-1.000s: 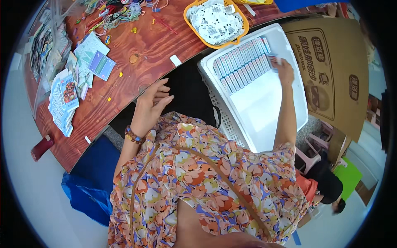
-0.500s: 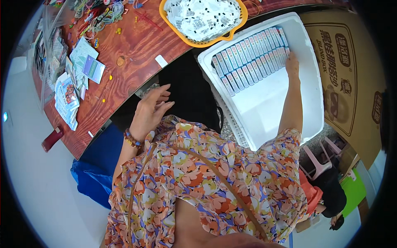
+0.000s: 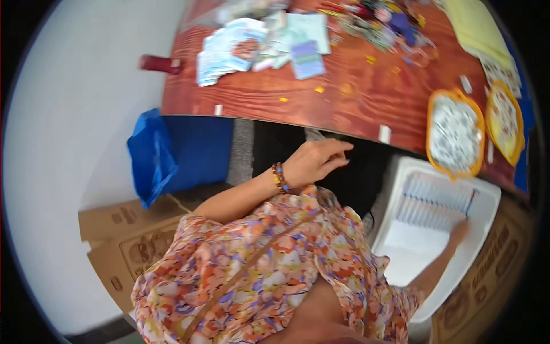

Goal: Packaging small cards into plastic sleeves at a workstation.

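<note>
Remotely, I monitored one head camera; clock positions were taken from the centre of the view, with 12 at the top.

Small packs [image 3: 438, 192] stood in two close-set rows inside a white foam box [image 3: 409, 246] at 4 o'clock. The right hand [image 3: 459, 230] reached into this box, at the rows' 4 o'clock corner. Blur covered its fingers; I could not tell whether they were spread, pressed together or pinching a pack.

The left hand [image 3: 313, 161] was positioned near centre, toward 2 o'clock, just short of the table [image 3: 355, 112] edge. Its fingers were extended and its thumb stood apart from them. A beaded bracelet [image 3: 279, 178] encircled that wrist.

On the table I located fanned cards [image 3: 229, 54] at 11 o'clock, tangled cords [image 3: 372, 31] at 1 o'clock, and an orange-rimmed basket [image 3: 456, 135] between 2 and 3 o'clock, just beside the foam box. A blue bag [image 3: 152, 157] occupied 9 o'clock.
</note>
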Demonstrator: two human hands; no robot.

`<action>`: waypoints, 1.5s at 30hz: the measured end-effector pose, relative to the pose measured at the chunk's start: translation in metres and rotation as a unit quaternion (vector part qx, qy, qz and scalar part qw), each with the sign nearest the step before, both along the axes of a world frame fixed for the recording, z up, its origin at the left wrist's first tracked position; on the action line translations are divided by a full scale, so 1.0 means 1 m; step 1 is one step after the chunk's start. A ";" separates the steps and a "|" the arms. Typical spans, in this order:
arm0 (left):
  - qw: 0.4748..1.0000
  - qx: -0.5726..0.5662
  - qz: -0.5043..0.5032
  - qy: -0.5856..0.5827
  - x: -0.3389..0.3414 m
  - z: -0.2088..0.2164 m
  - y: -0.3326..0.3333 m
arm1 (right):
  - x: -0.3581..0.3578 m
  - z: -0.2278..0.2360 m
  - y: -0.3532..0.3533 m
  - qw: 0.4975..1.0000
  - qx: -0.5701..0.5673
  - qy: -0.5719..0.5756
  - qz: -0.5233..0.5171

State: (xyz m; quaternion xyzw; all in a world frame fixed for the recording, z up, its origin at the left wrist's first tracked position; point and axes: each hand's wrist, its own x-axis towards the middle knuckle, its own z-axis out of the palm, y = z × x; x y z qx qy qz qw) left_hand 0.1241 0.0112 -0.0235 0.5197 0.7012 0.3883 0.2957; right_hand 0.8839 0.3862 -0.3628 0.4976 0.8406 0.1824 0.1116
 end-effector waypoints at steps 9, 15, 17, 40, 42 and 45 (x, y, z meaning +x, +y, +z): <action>0.844 0.006 0.312 0.436 -0.221 0.014 -0.024 | -0.228 0.131 -0.093 0.875 -0.025 0.362 -0.322; 0.824 -0.093 0.309 0.466 -0.256 0.002 -0.016 | -0.319 0.197 -0.119 0.800 -0.031 0.563 -0.208; 0.813 -0.081 0.348 0.460 -0.260 -0.013 -0.017 | -0.342 0.241 -0.129 0.798 -0.023 0.574 -0.182; 0.967 0.113 0.211 -0.085 -0.074 0.034 -0.025 | -0.693 0.376 -0.211 0.455 -0.638 0.603 0.149; 0.969 0.112 0.180 0.125 -0.055 0.045 -0.015 | -0.684 0.370 -0.209 0.505 -0.601 0.599 0.156; 0.930 0.090 0.097 0.343 -0.042 0.043 -0.003 | -0.679 0.372 -0.211 0.520 -0.570 0.620 0.141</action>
